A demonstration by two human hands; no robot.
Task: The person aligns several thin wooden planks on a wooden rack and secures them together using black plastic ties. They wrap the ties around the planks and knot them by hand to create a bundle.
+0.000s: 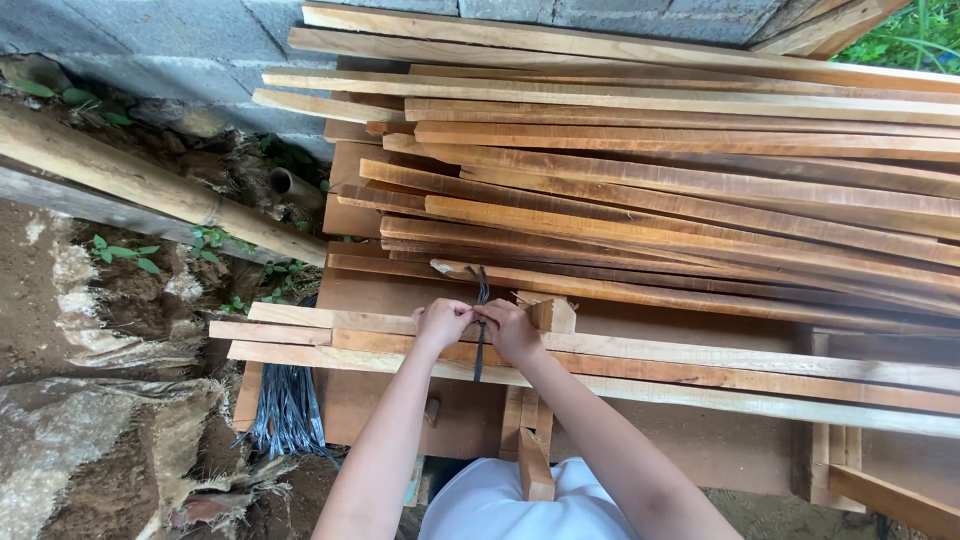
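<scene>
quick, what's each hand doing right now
Left hand: closed, pinching the dark strap over the wooden slats.
Right hand: closed, gripping the same strap.

Both hands meet at the centre of the view, over a small bundle of wooden slats that runs from 9 o'clock off toward 3 o'clock. The left hand and right hand touch each other, fingers pinched on a dark strap that crosses the bundle from 12 to 6 o'clock (its loose end sticks up above the knuckles). A short wooden block lies just beside the right hand at 2 o'clock. A large pile of slats fills the view from 12 to 3 o'clock. At 8 o'clock a bunch of dark straps hangs off the bench, and a bamboo pole lies at 10 o'clock.
</scene>
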